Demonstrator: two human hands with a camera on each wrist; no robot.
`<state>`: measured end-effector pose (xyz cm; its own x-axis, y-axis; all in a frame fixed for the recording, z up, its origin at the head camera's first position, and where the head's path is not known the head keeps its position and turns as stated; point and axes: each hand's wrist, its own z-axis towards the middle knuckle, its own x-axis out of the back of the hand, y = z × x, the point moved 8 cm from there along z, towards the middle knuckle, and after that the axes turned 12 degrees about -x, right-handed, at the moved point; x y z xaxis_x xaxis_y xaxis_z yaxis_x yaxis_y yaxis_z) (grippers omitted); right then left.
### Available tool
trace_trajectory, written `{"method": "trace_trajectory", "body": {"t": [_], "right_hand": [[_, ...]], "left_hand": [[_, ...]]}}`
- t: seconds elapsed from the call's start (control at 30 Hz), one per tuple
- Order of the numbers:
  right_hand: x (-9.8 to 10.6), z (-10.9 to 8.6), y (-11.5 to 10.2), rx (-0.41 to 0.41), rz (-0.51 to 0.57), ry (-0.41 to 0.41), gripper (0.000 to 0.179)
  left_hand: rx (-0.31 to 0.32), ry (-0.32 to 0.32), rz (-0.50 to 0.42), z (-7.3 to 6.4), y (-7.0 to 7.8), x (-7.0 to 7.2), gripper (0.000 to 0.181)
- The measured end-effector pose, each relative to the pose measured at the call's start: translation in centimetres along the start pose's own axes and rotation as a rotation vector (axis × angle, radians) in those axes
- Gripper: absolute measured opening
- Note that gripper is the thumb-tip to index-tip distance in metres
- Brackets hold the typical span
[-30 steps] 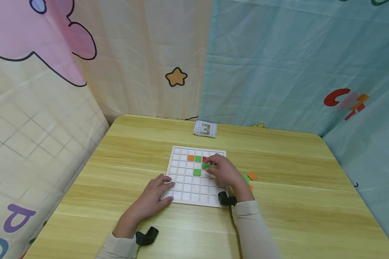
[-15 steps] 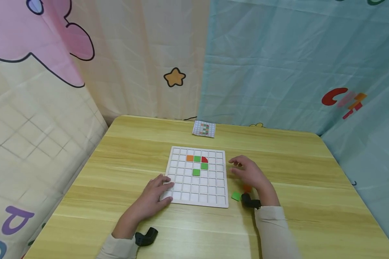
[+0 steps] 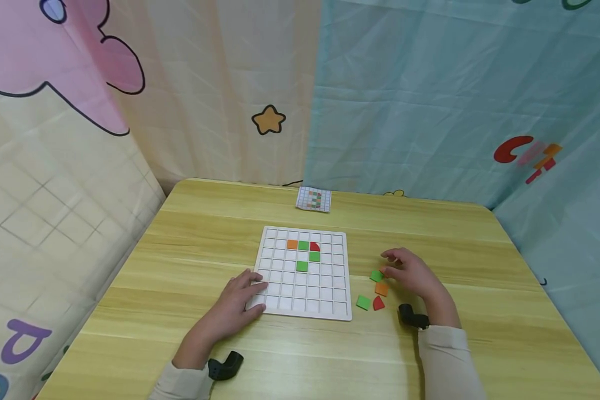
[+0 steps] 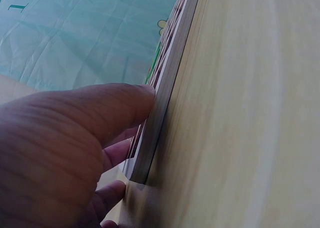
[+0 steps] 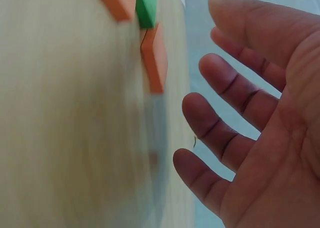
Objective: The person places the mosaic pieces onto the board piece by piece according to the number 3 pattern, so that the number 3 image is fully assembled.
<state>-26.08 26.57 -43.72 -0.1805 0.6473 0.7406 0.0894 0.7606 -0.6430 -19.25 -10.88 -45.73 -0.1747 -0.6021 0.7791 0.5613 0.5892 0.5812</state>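
Observation:
A white grid board (image 3: 280,300) lies on the table with orange, green and red pieces in several of its cells. My left hand (image 3: 238,297) rests on the board's near left corner, its thumb (image 4: 122,106) touching the edge in the left wrist view. To the right of the board, my right hand (image 3: 414,276) hovers beside a small group of loose tiles. Its fingers are relaxed and hold nothing. In the right wrist view an orange tile (image 5: 156,58) and a green tile (image 5: 146,8) lie apart from the fingers. The head view partly hides that orange tile behind the hand.
Nearer me lie another orange tile (image 3: 381,289), a second green tile (image 3: 363,302) and a red quarter-round piece (image 3: 378,303). A small card (image 3: 313,199) with a coloured grid pattern lies at the table's back edge, before the curtain (image 3: 405,100).
My right hand has moved right, from over the board to beside the loose tiles. The red quarter-round piece on the board is uncovered. My left hand stays in place.

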Motion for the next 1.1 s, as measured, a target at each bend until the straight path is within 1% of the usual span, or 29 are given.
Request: {"method": "trace_trajectory", "body": {"t": [0.2, 0.37, 0.5, 0.83, 1.1], "right_hand": [[0.16, -0.28, 1.03, -0.02, -0.031, 0.003, 0.036], [-0.09, -0.37, 1.05, -0.001, -0.042, -0.017, 0.034], [-0.27, -0.35, 1.2, -0.015, -0.029, -0.027, 0.035], [-0.48, -0.36, 1.01, -0.02, -0.057, -0.013, 0.033], [-0.59, -0.3, 0.99, -0.006, -0.082, 0.001, 0.03]], "left_hand": [[0.001, -0.004, -0.004, 0.06, -0.04, -0.04, 0.047], [-0.003, -0.001, -0.007, 0.04, -0.19, -0.1, 0.047], [0.003, -0.005, -0.005, 0.06, -0.27, -0.18, 0.047], [0.006, -0.006, 0.002, 0.08, -0.19, -0.13, 0.046], [0.015, -0.01, 0.003, 0.03, -0.17, -0.19, 0.046]]}}
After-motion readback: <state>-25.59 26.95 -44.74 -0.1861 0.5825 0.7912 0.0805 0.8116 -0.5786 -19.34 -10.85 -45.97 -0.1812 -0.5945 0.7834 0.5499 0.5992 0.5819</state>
